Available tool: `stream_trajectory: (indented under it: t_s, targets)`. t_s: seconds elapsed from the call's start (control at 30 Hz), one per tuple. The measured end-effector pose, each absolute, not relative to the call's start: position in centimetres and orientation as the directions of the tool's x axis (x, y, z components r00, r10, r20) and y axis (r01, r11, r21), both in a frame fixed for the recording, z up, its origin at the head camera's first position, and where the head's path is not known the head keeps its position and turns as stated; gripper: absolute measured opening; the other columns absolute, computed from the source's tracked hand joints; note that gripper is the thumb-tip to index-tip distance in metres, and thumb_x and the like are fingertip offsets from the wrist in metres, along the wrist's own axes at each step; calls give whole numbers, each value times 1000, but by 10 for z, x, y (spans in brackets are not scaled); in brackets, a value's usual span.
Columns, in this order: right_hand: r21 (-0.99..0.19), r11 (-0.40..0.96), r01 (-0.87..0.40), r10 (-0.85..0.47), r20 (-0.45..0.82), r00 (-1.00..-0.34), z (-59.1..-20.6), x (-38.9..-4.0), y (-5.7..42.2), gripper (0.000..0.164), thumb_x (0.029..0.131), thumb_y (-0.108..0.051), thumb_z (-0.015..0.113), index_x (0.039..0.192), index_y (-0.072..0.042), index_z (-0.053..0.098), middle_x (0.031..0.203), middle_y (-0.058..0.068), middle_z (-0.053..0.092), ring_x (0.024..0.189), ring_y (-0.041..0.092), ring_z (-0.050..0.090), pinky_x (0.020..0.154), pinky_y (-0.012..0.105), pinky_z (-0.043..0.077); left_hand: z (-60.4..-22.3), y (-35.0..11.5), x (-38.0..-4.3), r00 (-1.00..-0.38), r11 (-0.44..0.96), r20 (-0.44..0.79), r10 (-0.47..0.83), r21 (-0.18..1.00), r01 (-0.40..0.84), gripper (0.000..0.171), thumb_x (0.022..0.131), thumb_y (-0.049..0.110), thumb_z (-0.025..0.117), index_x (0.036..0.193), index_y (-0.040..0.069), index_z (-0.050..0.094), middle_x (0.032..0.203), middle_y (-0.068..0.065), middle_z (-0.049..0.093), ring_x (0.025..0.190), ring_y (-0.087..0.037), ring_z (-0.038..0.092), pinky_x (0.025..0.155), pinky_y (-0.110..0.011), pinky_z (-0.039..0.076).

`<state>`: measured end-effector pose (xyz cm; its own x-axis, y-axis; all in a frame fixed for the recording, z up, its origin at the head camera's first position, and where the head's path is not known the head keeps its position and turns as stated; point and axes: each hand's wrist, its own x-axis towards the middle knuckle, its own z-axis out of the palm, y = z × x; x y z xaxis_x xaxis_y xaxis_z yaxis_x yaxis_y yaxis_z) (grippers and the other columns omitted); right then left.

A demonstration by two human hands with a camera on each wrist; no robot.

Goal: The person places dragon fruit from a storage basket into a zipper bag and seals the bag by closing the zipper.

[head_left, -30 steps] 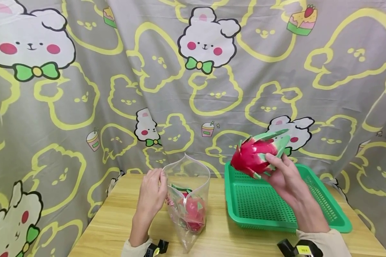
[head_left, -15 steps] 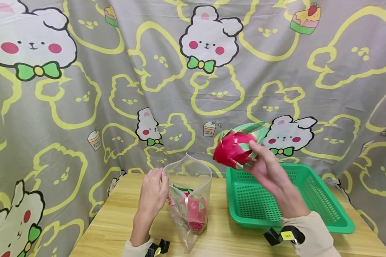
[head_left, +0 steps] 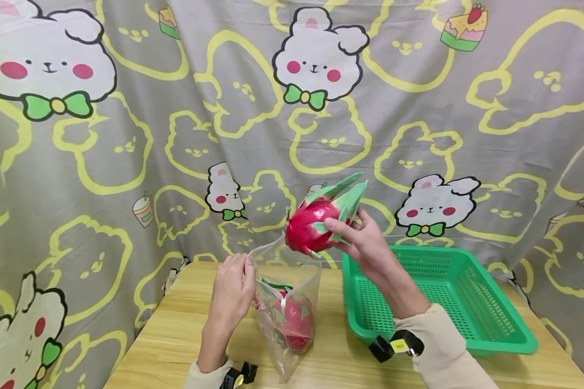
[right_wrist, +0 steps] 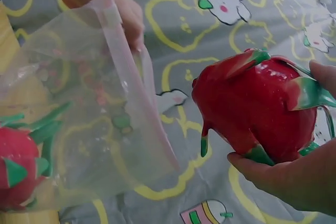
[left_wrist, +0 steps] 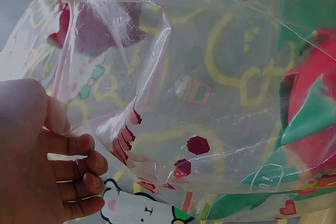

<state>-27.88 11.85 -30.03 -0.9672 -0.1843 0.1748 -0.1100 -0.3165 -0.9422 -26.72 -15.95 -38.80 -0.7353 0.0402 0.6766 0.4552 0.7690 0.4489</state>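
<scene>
In the head view my left hand (head_left: 233,283) pinches the rim of a clear zip bag (head_left: 267,324) that stands with its mouth spread. Inside the bag, low down, lies a red dragon fruit (head_left: 297,321) with green leaf tips. My right hand (head_left: 362,240) grips a second dragon fruit (head_left: 313,224) by its leafy end, over the bag's mouth in this view. The right wrist view shows this held dragon fruit (right_wrist: 257,106) beside the bag's pink-edged opening (right_wrist: 142,98). Through the film in the left wrist view, the bagged dragon fruit (left_wrist: 315,108) appears at the right.
A green plastic basket (head_left: 511,324) with perforated walls stands on the right of the wooden table (head_left: 165,335). Behind the table hangs a grey curtain (head_left: 253,135) printed with rabbits and yellow outlines.
My right hand has carried the dragon fruit leftward from above the green basket to over the bag's mouth. The left hand and the bag have stayed in place.
</scene>
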Motion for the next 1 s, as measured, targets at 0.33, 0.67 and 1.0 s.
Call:
stream_trajectory:
  t_s: [0.33,0.67,1.0]
  targets:
    - [-983,-83,-166,-186,179,-966,-305,-280,88,84,86,-22,84,152,-13,32,144,13,50,131,31,52,106,49,46,-388,-159,-267,-737,755,675,43,461,466,36,104,12,47,69,16,45,68,3,41,71,-20,43,70,-36,36]
    - [-976,112,-189,-182,167,-969,-309,-283,69,89,79,-27,90,149,-13,37,135,12,56,117,30,62,91,46,56,-386,-159,-267,-729,743,683,50,462,484,37,104,10,46,68,15,44,67,3,39,69,-19,42,68,-36,36]
    - [-952,242,-186,-170,147,-974,-315,-282,58,96,75,-30,92,150,-7,38,136,11,56,121,30,58,95,47,54,-385,-160,-268,-722,749,690,46,454,482,38,103,8,47,66,15,42,66,3,38,68,-19,42,66,-35,36]
